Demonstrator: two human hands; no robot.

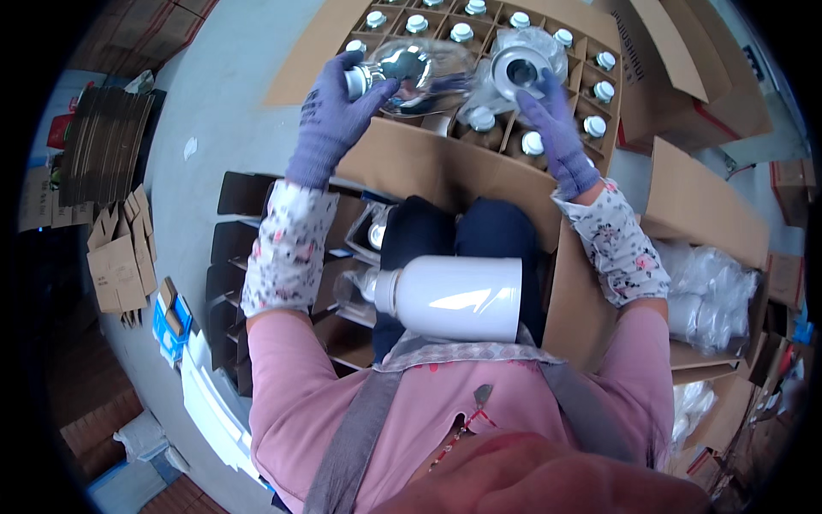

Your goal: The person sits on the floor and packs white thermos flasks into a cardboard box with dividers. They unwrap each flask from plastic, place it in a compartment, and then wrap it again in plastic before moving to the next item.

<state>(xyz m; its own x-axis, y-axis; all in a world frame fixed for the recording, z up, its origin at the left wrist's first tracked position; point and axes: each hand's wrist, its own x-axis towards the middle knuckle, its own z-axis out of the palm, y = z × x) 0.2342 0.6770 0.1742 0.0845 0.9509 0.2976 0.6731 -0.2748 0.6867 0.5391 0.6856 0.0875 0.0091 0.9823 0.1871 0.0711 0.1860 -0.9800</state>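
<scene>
My left hand (340,116), in a purple glove, grips a shiny silver and clear bottle (419,77) by its white neck; it lies sideways over the divided box. My right hand (555,124) has its fingers on a white ring-shaped piece (505,75) with a dark centre, with crumpled clear plastic around it. Beneath both, a cardboard box (445,154) holds several white-capped bottles (462,34) in compartments. A white cylindrical bottle (454,295) lies across my lap, pointing left.
An open box of plastic-wrapped white items (702,300) is at right, with another tall box (685,86) above it. Dark open compartments (235,291) sit at left. Flattened cardboard (120,257) and stacked sheets (107,146) lie farther left.
</scene>
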